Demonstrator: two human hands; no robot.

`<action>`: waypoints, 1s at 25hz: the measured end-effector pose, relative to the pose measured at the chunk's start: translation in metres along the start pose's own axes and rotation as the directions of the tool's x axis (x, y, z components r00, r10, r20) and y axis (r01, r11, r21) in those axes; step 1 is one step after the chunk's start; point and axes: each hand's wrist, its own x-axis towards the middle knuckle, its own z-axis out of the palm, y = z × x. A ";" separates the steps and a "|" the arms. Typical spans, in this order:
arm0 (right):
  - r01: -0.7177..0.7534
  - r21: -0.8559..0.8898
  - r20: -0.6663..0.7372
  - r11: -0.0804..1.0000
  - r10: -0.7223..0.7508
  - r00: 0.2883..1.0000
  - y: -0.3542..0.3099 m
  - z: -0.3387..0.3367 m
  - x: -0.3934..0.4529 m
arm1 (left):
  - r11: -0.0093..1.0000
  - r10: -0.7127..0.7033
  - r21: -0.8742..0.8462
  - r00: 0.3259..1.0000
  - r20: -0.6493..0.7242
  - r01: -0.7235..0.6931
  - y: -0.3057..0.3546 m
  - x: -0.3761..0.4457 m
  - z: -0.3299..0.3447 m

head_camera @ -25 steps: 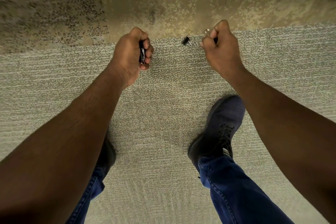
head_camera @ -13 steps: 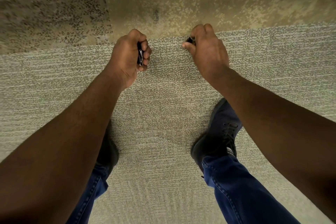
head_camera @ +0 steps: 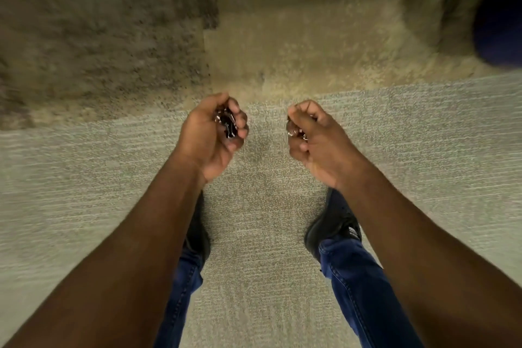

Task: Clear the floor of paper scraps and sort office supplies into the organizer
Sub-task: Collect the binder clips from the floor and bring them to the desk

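Black binder clips (head_camera: 227,124) lie half hidden inside the curled fingers (head_camera: 238,121) of the left hand (head_camera: 210,135), while the right hand (head_camera: 313,135) closes on small silver clips (head_camera: 295,133), mostly covered and blurred, above the carpet (head_camera: 262,206).

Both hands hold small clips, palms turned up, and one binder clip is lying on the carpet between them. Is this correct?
Not quite: the head view shows no clip on the carpet between them. The left hand cups the black binder clips; the right hand holds small metal clips.
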 end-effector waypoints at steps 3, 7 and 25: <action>0.031 0.050 0.087 0.998 -0.035 0.996 -0.040 0.053 -0.056 | 0.997 0.052 -0.052 0.998 0.024 -0.051 0.042 -0.059 0.024; 0.096 0.101 0.248 0.990 -0.119 0.961 -0.107 0.128 -0.137 | 0.972 0.163 -0.175 0.986 0.031 -0.155 0.113 -0.149 0.055; 0.278 0.501 0.000 0.820 -0.321 0.947 -0.241 0.420 -0.482 | 0.757 0.405 -0.566 0.914 0.016 -0.326 0.330 -0.575 0.112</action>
